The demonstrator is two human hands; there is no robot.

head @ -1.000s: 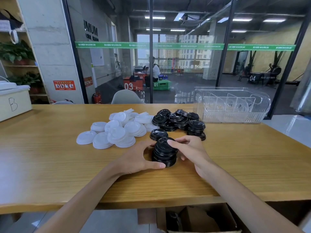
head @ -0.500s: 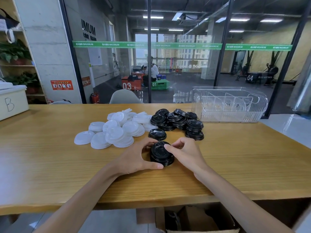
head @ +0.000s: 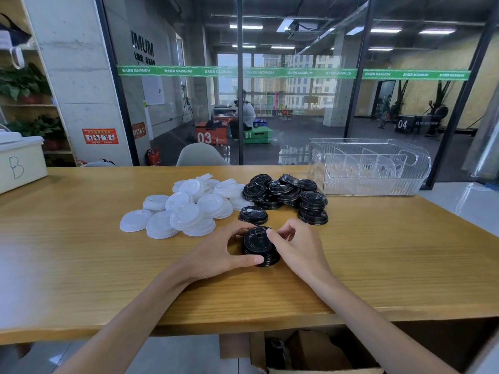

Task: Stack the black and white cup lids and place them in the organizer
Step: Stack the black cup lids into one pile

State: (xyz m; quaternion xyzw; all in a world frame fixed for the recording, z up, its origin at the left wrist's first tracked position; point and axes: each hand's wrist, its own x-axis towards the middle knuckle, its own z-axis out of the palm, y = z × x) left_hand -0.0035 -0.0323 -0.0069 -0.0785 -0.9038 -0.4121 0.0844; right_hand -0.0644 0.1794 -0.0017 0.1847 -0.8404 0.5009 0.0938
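A short stack of black lids point(head: 259, 245) stands on the wooden table point(head: 81, 252) between my hands. My left hand point(head: 218, 255) curls round its left side, thumb at the front. My right hand point(head: 294, 247) grips its right side, thumb tip on the top lid. Behind it lies a single black lid point(head: 253, 215), then a loose pile of black lids point(head: 286, 194). A heap of white lids point(head: 186, 209) spreads to the left. The clear plastic organizer point(head: 370, 166) with dividers stands at the back right.
A white box marked B point(head: 20, 164) sits at the table's far left edge. A grey chair back point(head: 201, 155) shows behind the table, before a glass wall. An open cardboard box point(head: 316, 352) lies under the table's front edge.
The black stack between my hands has become lower and tighter, pressed down. Both hands stay round it, and my right thumb now rests on top.
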